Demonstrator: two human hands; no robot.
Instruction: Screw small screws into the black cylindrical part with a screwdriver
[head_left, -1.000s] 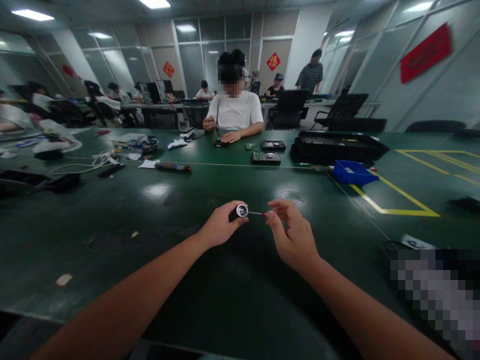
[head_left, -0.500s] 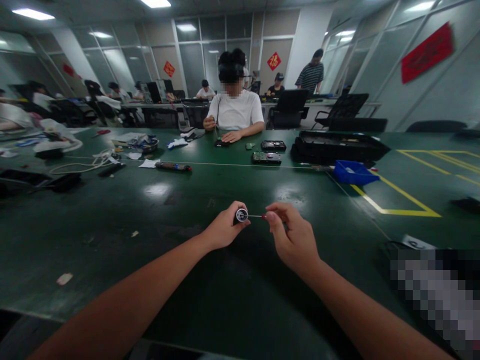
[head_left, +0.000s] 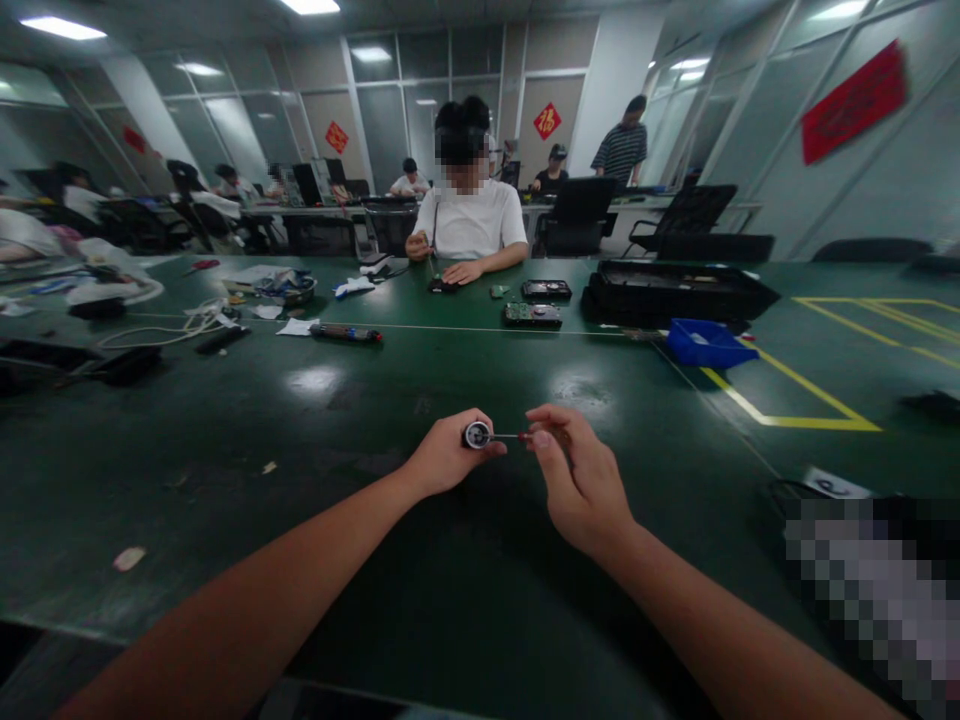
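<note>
Above the near middle of the green table (head_left: 450, 620), my left hand (head_left: 439, 458) is closed around a dark cylinder with a silver-rimmed round end (head_left: 476, 434). That end faces me, and some parts show inside it, too small to name. My right hand (head_left: 589, 485) pinches a thin screwdriver (head_left: 506, 436) between thumb and fingers near its red part. The metal shaft points left and meets the cylinder's rim; whether the tip sits in a screw I cannot make out. Most of the screwdriver's handle is hidden by my right fingers.
Across the table a person in a white shirt (head_left: 471, 225) works on a small dark part. Hard drives (head_left: 532, 315), a black tray (head_left: 675, 290) and a blue bin (head_left: 709, 345) lie ahead. A dark pen-shaped tool (head_left: 346, 333) and a white cable (head_left: 180, 325) are left.
The cylinder has shifted slightly left and down in my left hand. My right hand and the screwdriver have moved a little left with it, the fingers changing their hold slightly.
</note>
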